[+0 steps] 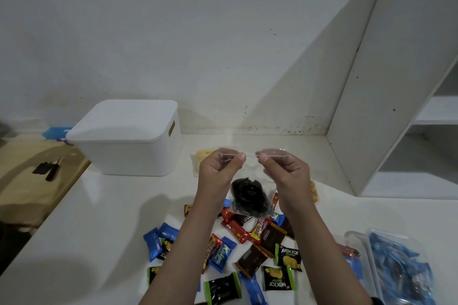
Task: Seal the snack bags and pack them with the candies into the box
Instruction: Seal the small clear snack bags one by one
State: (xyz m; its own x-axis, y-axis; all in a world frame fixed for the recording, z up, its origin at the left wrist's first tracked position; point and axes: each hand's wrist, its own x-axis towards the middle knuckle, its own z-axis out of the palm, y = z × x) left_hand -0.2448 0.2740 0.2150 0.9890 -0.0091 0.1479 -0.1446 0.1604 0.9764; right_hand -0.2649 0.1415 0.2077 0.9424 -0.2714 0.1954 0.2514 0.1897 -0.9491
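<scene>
I hold a clear zip bag of dark snacks (250, 197) up above the table. My left hand (219, 172) pinches the left end of its top strip and my right hand (285, 172) pinches the right end, thumbs on the seal. Under the bag lie several wrapped candies (250, 247) in blue, red, brown and green-black wrappers, scattered on the white table (104, 218). A white box (126, 136) with its lid on stands at the back left. Two bags of pale snacks lie partly hidden behind my hands, one at the left (202, 155) and one at the right (313, 192).
A clear plastic tub (399, 265) with blue-wrapped candies sits at the front right. A white shelf unit (396, 106) rises at the right. A wooden surface (29, 181) with dark tools lies lower at the left, past the table's edge.
</scene>
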